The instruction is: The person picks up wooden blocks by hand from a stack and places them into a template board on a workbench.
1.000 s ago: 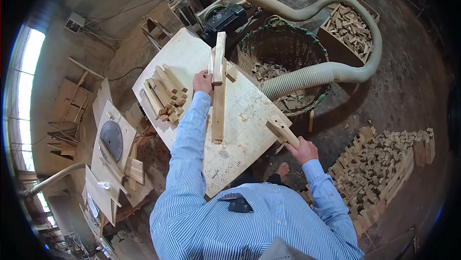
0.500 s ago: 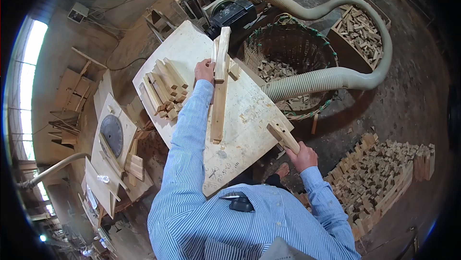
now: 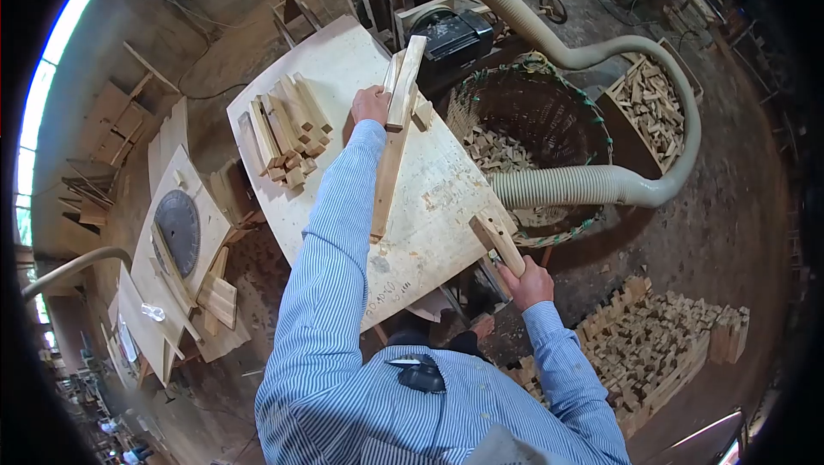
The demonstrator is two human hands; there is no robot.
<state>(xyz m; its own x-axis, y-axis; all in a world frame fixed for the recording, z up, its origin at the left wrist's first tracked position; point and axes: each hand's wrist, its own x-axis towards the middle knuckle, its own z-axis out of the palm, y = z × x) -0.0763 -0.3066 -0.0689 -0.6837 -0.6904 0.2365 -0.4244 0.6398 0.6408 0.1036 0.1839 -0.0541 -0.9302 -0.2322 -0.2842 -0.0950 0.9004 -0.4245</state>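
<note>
My left hand (image 3: 370,105) is closed at the left side of the wooden guide pieces (image 3: 406,83) on the pale worktable (image 3: 421,233); what its fingers grip is hidden. A long brown wooden strip (image 3: 390,175) runs from beneath those pieces toward my body. To the left of my left hand lies a pile of square wooden sticks (image 3: 287,126). At the table's near right corner, my right hand (image 3: 530,282) is wrapped round the lower end of a wooden handle (image 3: 500,245), whose upper end lies over the table edge.
Behind the table is a black motor (image 3: 455,38). A woven basket (image 3: 592,113) with wood offcuts stands to the right, crossed by a ribbed hose (image 3: 575,186). Stacked blocks (image 3: 661,336) lie on the floor at lower right. A side table holds a round saw blade (image 3: 178,232).
The camera view has shifted and turned slightly. My left hand remains beside the guide pieces, and my right hand still holds the handle.
</note>
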